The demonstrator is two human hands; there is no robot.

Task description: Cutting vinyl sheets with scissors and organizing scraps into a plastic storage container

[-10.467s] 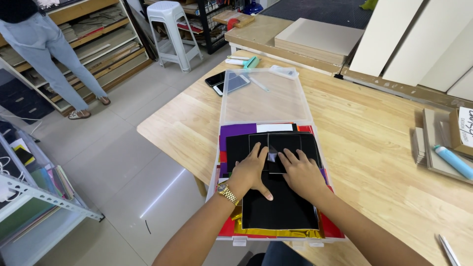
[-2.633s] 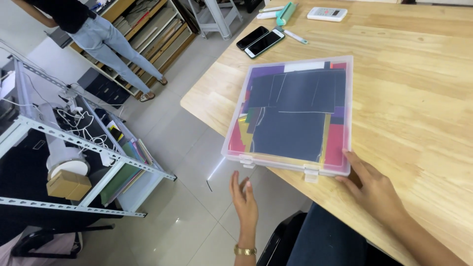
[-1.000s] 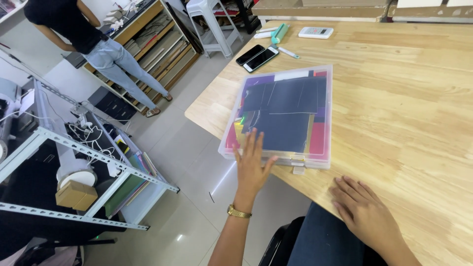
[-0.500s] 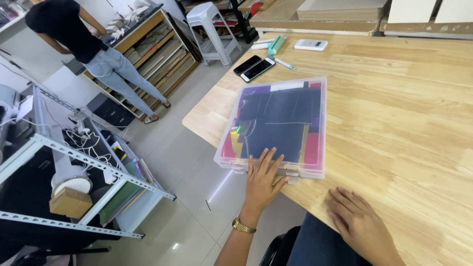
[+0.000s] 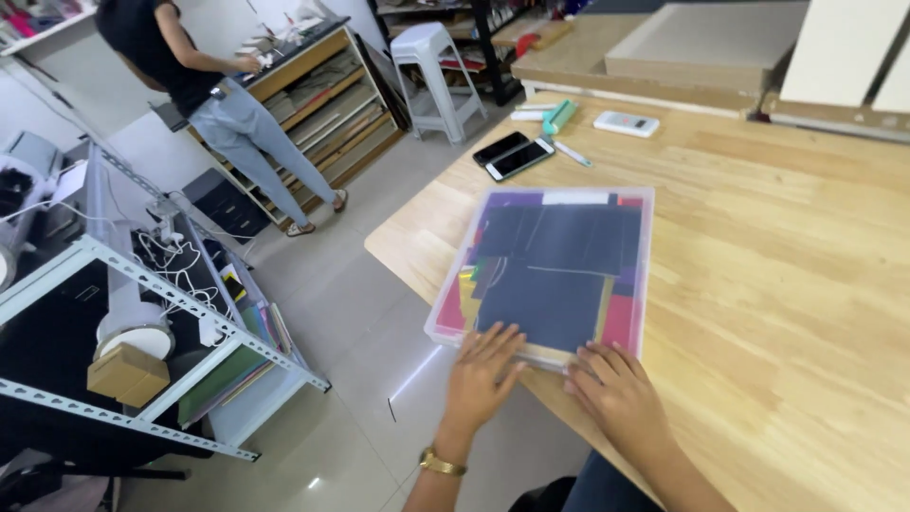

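Spreading out beyond both hands, the wooden table [image 5: 758, 284] carries everything here; its near-left corner and front edge run just under the fingers, with bare floor beyond on the left and wide open wood to the right of the right hand.

The clear plastic case [image 5: 555, 270] of dark and coloured sheets lies straight ahead of the grip, its long axis running away from the person toward the far side of the table. Its near short edge sits at the table's front edge, touching both sets of fingers.

The left hand [image 5: 479, 374] lies flat, fingers spread, pressing on the near edge of the lid rather than closing around anything. The right hand [image 5: 616, 398] rests just beside it at the near right corner, fingers loosely extended, likewise grasping nothing. Both are about equally near the case.

Well ahead, past its far end, lie two phones [image 5: 512, 154], a teal marker [image 5: 559, 116] and a small white remote [image 5: 626, 123].
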